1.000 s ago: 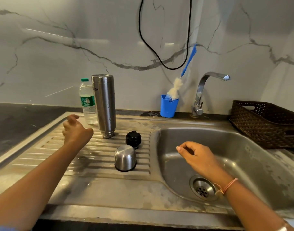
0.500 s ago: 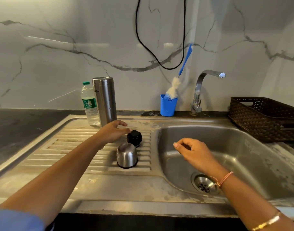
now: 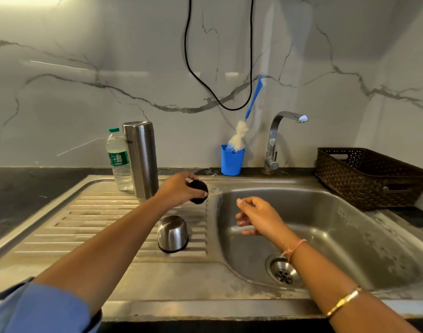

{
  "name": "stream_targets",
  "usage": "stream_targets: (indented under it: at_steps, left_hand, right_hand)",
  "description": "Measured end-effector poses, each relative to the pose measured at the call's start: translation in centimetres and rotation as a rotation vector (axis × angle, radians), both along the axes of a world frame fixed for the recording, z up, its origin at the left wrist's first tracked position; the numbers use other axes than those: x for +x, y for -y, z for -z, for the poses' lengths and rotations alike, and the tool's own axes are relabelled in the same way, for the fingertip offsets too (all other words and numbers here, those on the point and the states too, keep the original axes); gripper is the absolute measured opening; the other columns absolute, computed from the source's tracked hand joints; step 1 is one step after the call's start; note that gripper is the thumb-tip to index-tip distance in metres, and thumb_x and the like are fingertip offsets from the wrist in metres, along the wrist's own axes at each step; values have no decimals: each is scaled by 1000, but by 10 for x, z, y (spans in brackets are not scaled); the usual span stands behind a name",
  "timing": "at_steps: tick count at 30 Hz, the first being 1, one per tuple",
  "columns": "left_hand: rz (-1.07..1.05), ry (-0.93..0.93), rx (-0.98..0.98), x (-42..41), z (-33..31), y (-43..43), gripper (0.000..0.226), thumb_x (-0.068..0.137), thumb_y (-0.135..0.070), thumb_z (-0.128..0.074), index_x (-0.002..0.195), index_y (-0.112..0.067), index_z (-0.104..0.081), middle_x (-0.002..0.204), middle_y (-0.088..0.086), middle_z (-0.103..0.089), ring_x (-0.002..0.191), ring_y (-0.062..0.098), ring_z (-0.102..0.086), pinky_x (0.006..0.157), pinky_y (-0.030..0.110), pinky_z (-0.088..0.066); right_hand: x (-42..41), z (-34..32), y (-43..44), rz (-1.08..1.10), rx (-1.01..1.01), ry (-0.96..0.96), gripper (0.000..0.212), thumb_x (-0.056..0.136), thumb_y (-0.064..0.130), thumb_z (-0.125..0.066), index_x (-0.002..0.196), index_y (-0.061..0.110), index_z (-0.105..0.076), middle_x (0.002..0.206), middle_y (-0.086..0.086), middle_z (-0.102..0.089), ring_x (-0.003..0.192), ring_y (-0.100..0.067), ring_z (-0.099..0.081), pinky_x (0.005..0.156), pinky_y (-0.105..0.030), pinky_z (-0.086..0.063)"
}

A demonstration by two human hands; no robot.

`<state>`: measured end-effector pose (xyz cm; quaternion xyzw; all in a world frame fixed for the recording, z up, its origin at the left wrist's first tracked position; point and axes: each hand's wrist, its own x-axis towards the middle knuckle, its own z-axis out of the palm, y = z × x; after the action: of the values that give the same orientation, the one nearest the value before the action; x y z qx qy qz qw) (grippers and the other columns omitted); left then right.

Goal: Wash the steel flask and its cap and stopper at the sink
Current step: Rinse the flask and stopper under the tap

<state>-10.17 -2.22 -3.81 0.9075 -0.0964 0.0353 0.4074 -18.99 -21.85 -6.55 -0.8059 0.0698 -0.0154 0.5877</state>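
The left hand [image 3: 179, 189] held the black stopper [image 3: 199, 192] in the air just above the rear right corner of the ribbed drainboard [image 3: 85, 224], its grip clamped on it with thumb and fingers curled round the top. The right hand [image 3: 258, 217] hung over the sink basin [image 3: 337, 224] with its grip slack, the fingers loosely bent and holding nothing. The steel flask [image 3: 141, 159] stood upright at the back of the drainboard, just left of the left hand; dark lettering near its upper end appeared upside down and partly turned away (only a few strokes showed, so no word could be read with certainty). Just beside it on the left stood a clear plastic water bottle [image 3: 119, 159] with a green cap and a green-and-white label whose print was too small to read. The steel cap [image 3: 173, 234] sat mouth-down on the drainboard, nearer the person and partly behind the left forearm. On the dark bench [image 3: 25, 188] at the back, a blue cup [image 3: 231, 162] held a blue-handled bottle brush [image 3: 251, 102], next to the chrome tap [image 3: 275, 131]. A brown woven basket [image 3: 364, 179] sat to the right of the sink.
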Motion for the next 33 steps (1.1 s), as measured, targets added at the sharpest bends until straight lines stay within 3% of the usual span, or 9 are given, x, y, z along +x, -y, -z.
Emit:
stream_targets:
  at_steps: [5, 10, 13, 16, 20, 23, 26, 30, 33]
  left_hand:
    - [144, 290, 41, -30, 11, 57, 54, 68, -25, -82, 114, -28, -55, 113, -5, -59, 100, 11, -57, 79, 20, -47]
    - [197, 367, 65, -42, 30, 109, 62, 75, -21, -75, 128, -24, -43, 123, -1, -51, 106, 14, -54, 87, 24, -48]
    - [290, 262, -36, -40, 33, 122, 74, 75, -14, -76, 136, -22, -35, 126, 0, -51, 113, 14, -54, 89, 18, -44]
    - [361, 171, -66, -35, 35, 146, 82, 77, -10, -73, 143, -20, -26, 135, 4, -43, 125, 16, -46, 95, 18, -37]
    - [312, 126, 22, -19, 40, 168, 76, 85, -8, -61, 146, -23, -19, 146, 6, -32, 92, -1, -46, 81, 14, -37]
    - [222, 91, 56, 2, 42, 183, 70, 87, -12, -62, 144, -20, -24, 142, 8, -36, 106, 13, -53, 83, 20, -42]
    - [156, 90, 103, 28, 39, 203, 61, 87, -12, -58, 142, -18, -31, 140, 9, -36, 108, 19, -53, 85, 26, -43]
    - [118, 163, 187, 63, 29, 231, 51, 92, -12, -52, 140, -20, -37, 137, 13, -37, 116, 27, -50, 95, 31, -42]
    - [149, 215, 188, 89, 18, 252, 54, 96, -9, -45, 144, -28, -31, 137, 15, -36, 112, 28, -52, 96, 34, -43]
  right_hand:
    - [13, -10, 0, -46, 671, -221, 44, 94, 48, -49, 125, 20, -38, 113, -25, -59, 99, -37, -62, 85, -49, -52]
    - [17, -9, 27, 68, 782, -180, 23, 94, 31, -54, 106, 12, -58, 104, -18, -63, 91, -30, -62, 80, -43, -52]
    - [20, -6, 39, 134, 753, -166, 16, 95, 22, -51, 90, 10, -60, 88, -13, -63, 81, -25, -60, 76, -37, -50]
    - [31, -3, 66, 201, 692, -87, 16, 94, 19, -52, 100, 6, -59, 91, -15, -61, 75, -24, -58, 66, -35, -48]
    - [51, 8, 105, 341, 474, 38, 30, 92, 23, -57, 119, 16, -48, 110, -17, -56, 80, -23, -57, 58, -29, -46]
    - [62, 16, 129, 454, 356, 102, 36, 90, 22, -59, 122, 14, -45, 115, -14, -55, 93, -24, -56, 64, -30, -49]
    - [65, 23, 140, 497, 183, 192, 37, 90, 20, -61, 123, 10, -47, 109, -9, -55, 94, -20, -52, 83, -34, -48]
    - [69, 30, 144, 463, -2, 306, 40, 87, 15, -64, 124, 16, -49, 104, -1, -57, 95, -16, -54, 79, -21, -38]
    - [74, 38, 146, 477, -79, 325, 46, 85, 17, -67, 127, 18, -47, 111, -3, -61, 100, -20, -58, 82, -25, -44]
